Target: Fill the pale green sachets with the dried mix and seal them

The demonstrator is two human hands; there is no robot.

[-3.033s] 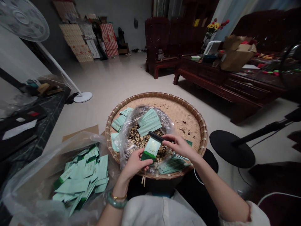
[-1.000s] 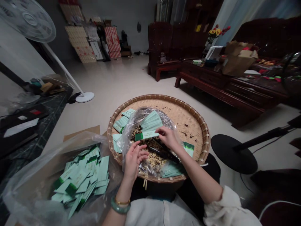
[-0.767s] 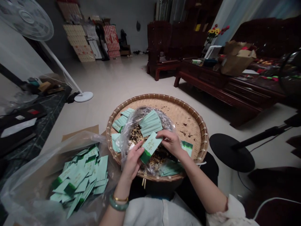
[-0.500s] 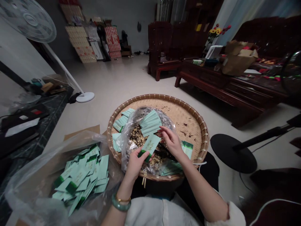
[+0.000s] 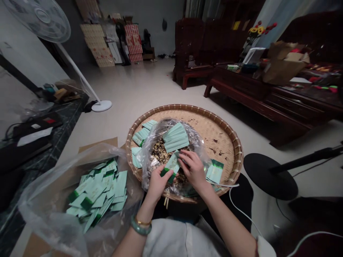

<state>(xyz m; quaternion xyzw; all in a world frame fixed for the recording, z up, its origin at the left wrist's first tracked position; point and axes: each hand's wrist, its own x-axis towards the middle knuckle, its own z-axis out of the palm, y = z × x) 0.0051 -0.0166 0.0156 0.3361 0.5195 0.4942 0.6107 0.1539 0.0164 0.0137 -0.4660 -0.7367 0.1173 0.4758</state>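
Note:
My left hand [image 5: 158, 182] pinches the dark green lower end of a pale green sachet [image 5: 173, 162], held tilted over a clear plastic bag [image 5: 150, 150]. My right hand [image 5: 193, 169] is at the sachet's upper right edge, fingers bent and fingertips touching it. The bag holds a loose dark and yellowish dried mix [image 5: 160, 151]. A fanned stack of sachets [image 5: 176, 137] rests on top of the bag's contents. All this lies in a round woven bamboo tray [image 5: 238, 157]. Whatever is beneath my right palm is hidden.
More sachets [image 5: 215, 171] lie at the tray's right, others [image 5: 140, 136] along its left. Left of the tray, a large plastic bag [image 5: 48, 203] holds many sachets. A white cable [image 5: 227, 185] crosses the tray's rim. A black stand base [image 5: 270, 176] is at right, a white fan [image 5: 102, 105] behind.
A black bar held by my right hand at a sachet's top was put down in the bag. Both hands then handled a sachet; my right hand let go and is back at its edge.

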